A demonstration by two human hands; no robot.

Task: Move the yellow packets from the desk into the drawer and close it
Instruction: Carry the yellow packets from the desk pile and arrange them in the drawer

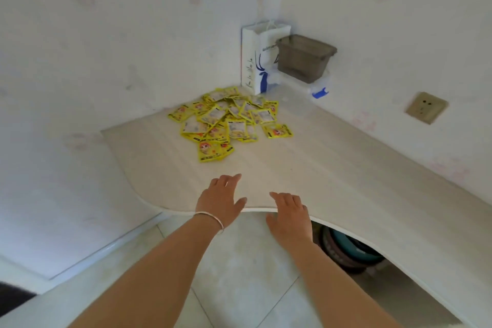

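Clearly nothing has gone in so far: the packets (229, 120) lie in a loose, overlapping heap near the back corner of the desk (332, 168), with one or two strays at the front and right of the pile. No drawer shows in this view, so whether it is open cannot be told; the whole job looks to be ahead.

Both hands are bare of packets. The left hand (221, 201) and right hand (288, 214) hover over the desk's front edge, fingers loosely spread, well short of the heap.

Behind the pile a paper bag (255, 61) stands in the corner, a grey tub (304, 57) beside it. A socket (426, 107) sits on the right wall. The desktop between hands and heap is bare, so the reach looks unobstructed.
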